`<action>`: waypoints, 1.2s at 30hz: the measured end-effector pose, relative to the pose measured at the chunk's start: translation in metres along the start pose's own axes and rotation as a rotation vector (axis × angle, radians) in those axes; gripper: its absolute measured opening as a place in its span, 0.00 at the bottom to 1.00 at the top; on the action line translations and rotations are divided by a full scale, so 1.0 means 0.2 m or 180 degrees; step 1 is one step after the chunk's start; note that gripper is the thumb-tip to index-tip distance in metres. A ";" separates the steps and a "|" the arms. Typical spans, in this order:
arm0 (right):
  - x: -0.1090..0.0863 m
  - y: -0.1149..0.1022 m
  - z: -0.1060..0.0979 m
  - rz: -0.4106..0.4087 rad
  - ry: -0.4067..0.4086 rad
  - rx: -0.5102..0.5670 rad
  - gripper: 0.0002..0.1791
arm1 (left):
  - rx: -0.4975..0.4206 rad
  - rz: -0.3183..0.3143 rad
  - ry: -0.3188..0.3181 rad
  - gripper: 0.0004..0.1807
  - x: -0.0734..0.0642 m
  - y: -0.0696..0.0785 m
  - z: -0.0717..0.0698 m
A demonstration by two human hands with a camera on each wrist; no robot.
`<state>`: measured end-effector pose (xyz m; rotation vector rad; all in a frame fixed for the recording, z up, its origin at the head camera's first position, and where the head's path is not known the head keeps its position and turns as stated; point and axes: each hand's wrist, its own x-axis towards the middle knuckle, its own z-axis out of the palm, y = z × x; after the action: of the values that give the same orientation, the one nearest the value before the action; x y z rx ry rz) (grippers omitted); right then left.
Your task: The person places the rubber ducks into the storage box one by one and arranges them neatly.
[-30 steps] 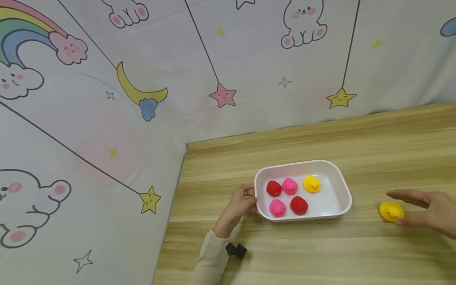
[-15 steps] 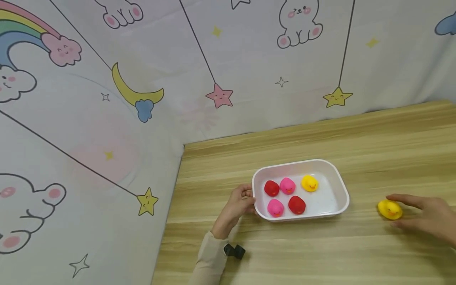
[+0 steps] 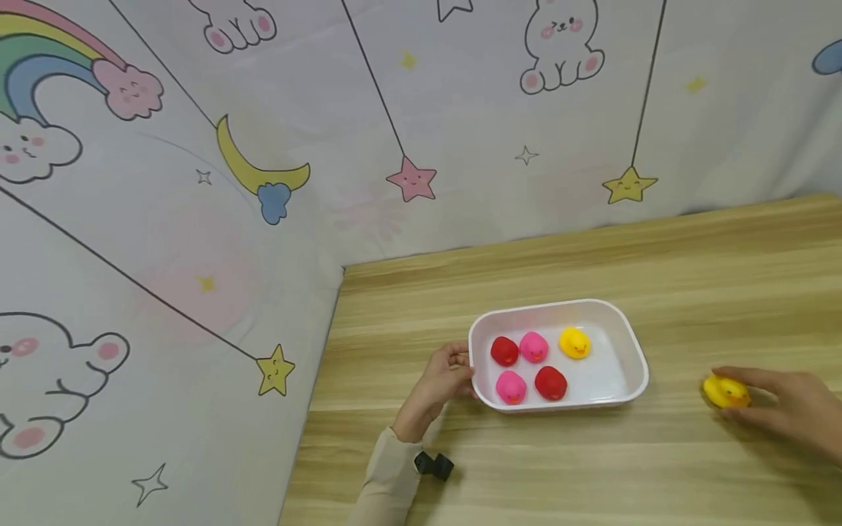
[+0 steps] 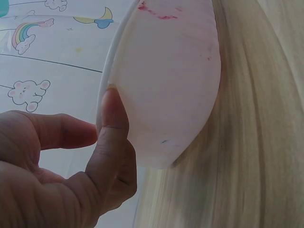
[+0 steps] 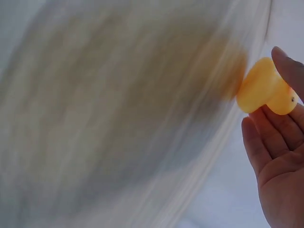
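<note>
A white rectangular tray sits on the wooden table with rubber ducks inside. Two are red, two are pink, and one yellow duck lies near the far wall. At the tray's left end my left hand holds the rim, thumb and curled fingers meeting it; the left wrist view shows fingertips on the outer wall. Right of the tray, my right hand pinches another yellow rubber duck between thumb and fingers. In the right wrist view that duck is close against the tabletop.
The wooden table meets a pale curtain printed with stars and bears behind and on the left. A small black device is at the left sleeve.
My right thumb and fingers have closed round the yellow duck, which has turned so its face points more to the right. My left hand and the tray have stayed in place.
</note>
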<state>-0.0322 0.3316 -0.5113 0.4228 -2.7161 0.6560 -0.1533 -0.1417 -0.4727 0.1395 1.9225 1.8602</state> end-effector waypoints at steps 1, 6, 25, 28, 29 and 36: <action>0.00 0.00 0.00 -0.0004 -0.0020 -0.0002 0.35 | 0.0011 0.0001 -0.0005 0.26 0.00 0.00 0.00; -0.02 0.00 0.00 0.0017 -0.0035 0.0048 0.36 | 0.0046 0.0021 -0.0031 0.26 0.00 0.00 0.01; 0.06 -0.08 -0.07 0.0787 0.0075 0.0982 0.30 | 0.0089 0.0035 0.0040 0.25 -0.01 0.00 0.01; 0.09 -0.10 -0.09 0.0578 0.0220 0.1155 0.31 | 0.0099 0.0032 0.0055 0.25 -0.01 0.00 0.01; 0.10 -0.10 -0.09 0.0493 0.0259 0.1188 0.31 | 0.0106 0.0029 0.0059 0.25 -0.01 0.00 0.01; 0.18 -0.14 -0.13 0.0321 0.0245 0.1262 0.32 | 0.0110 0.0031 0.0096 0.25 -0.01 0.01 0.02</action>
<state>-0.0487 0.3133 -0.4666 0.3425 -2.5432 1.2201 -0.1495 -0.1390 -0.4707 0.1327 1.9783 1.8459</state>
